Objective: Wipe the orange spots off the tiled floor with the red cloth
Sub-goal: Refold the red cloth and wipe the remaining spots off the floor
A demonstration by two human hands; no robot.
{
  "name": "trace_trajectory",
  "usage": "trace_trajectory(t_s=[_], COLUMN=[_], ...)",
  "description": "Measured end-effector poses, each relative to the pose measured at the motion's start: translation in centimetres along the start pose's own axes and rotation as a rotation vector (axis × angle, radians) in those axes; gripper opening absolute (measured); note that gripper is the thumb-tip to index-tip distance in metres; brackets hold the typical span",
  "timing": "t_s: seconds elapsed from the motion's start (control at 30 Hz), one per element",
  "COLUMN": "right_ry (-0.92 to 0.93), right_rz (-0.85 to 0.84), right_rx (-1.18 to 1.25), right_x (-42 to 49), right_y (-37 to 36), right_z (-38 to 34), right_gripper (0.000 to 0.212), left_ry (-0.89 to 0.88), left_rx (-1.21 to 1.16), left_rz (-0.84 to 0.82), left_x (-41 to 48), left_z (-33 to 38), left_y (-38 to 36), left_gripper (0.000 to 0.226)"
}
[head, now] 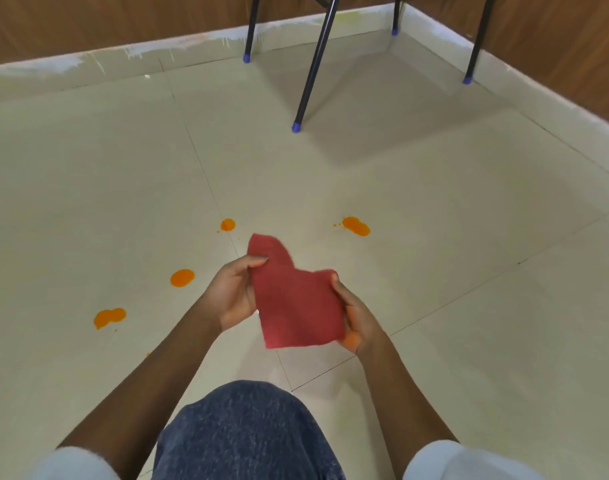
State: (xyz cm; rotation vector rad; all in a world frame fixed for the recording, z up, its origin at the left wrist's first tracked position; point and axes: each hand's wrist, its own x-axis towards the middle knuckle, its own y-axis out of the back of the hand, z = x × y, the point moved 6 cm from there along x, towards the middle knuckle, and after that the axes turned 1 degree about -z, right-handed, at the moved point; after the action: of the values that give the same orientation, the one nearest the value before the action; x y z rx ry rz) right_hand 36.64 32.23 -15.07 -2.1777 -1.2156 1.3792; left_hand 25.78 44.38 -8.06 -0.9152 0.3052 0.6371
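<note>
I judge wiping not yet begun: my left hand (233,292) and right hand (356,317) both pinch the flat, fuzzy red cloth (297,306) above the glossy cream tiled floor (434,271). Four wet orange spots (182,278) lie unwiped around its centre grout lines.

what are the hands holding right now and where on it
Both hold the red cloth above the floor: the left hand grips its left edge, the right hand its right edge.
</note>
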Motion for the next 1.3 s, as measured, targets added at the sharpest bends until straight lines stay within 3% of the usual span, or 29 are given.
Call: trace_trajectory(t_s=[0.17,0.23,0.3,0.37,0.43,0.5,0.6,0.7,0.8,0.9,0.97,1.03,1.1,1.17,1.3], right_ry=[0.173,0.234,0.313,0.398,0.483,0.508,0.327,0.063,-0.115,-0.166,-0.056,0.160,0.303,0.368,0.460], right_rz=[0.069,0.065,0.056,0.019,-0.007,-0.006,-0.087,-0.114,-0.063,-0.014,0.147,0.346,0.486,0.495,0.218], right_rx=[-0.174,-0.311,-0.577,-0.938,-1.253,-1.574,-1.873,-1.804,-1.700,-1.422,-1.098,-0.954,-1.218,-1.592,-1.961], right_x=[-0.5,-0.7,-1.1,-1.4,-1.4,-1.3,-0.7,-1.3,-2.1,-2.7,-2.7,-2.0,-0.9,0.1,1.9], right_y=[0.7,-0.8,-3.2,-6.1,-8.0,-8.2,-5.6,-1.4,2.2,4.4,5.6,7.0,7.6,6.9,4.2], right_z=[-4.1,-5.8,-7.5,-8.5,-8.4,-6.8,-2.2,2.6,4.3,2.7,0.2,-2.6,-4.4,-4.3,0.2], right_gripper=[0.043,0.038,0.029,0.024,0.024,0.028,0.040,0.039,0.027,0.020,0.021,0.021,0.029,0.038,0.052], left_ry=[0.014,0.047,0.025,-0.109,-0.353,-0.643,-0.806,-0.646,-0.366,-0.081,-0.044,-0.111,-0.147,-0.196,-0.317], left_rx=[0.002,0.101,0.225,0.407,0.690,1.143,1.894,2.247,2.076,1.638,1.324,1.207,1.175,1.137,1.465], left_rz=[0.171,0.308,0.477,0.513,0.438,0.341,0.076,-0.167,-0.256,-0.178,-0.058,0.072,0.182,0.237,0.279], left_x=[-0.6,-0.4,-0.4,0.0,0.6,1.0,1.7,1.7,1.2,1.8,3.2,5.2,6.7,7.0,4.9], left_z=[-3.4,-4.9,-5.5,-4.3,-1.3,1.6,0.0,-5.2,-8.1,-7.2,-5.8,-5.0,-5.2,-5.5,-6.7], left_y=[5.9,7.5,8.1,7.1,4.5,1.9,1.0,4.2,6.3,6.1,5.7,5.1,4.9,4.7,6.6], left_gripper=[0.035,0.024,0.019,0.043,0.078,0.096,0.071,0.024,0.010,0.008,0.011,0.011,0.035,0.050,0.049])
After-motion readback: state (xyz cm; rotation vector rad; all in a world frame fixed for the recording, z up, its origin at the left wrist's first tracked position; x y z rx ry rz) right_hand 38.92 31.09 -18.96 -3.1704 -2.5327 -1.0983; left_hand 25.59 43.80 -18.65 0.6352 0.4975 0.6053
